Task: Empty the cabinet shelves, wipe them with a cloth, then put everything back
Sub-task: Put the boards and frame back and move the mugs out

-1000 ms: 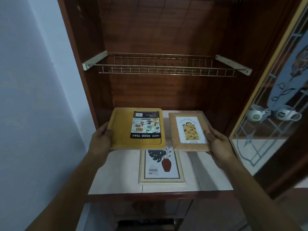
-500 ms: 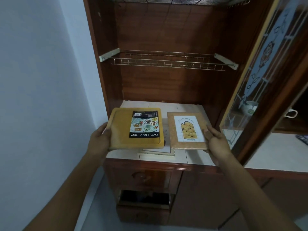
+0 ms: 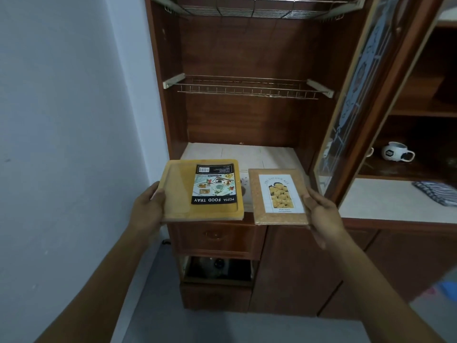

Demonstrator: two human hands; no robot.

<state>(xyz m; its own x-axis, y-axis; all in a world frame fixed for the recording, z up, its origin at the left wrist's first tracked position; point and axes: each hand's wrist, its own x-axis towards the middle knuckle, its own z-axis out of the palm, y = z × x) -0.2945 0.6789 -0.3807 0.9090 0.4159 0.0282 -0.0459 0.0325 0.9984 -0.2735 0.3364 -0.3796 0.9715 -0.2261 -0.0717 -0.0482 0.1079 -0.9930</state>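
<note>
Brown wood of the cabinet (image 3: 247, 45) fills my view, a wire rack (image 3: 247, 89) spanning it above the tiled shelf (image 3: 247, 152). My left hand (image 3: 148, 209) grips the left edge of the yellow food tray (image 3: 178, 194), thumb on top. My right hand (image 3: 321, 214) clasps the right edge of the cork-bordered frame (image 3: 279, 196). Both are held flat, side by side, over the shelf's front edge. A striped cloth (image 3: 435, 193) lies on the counter to the right.
</note>
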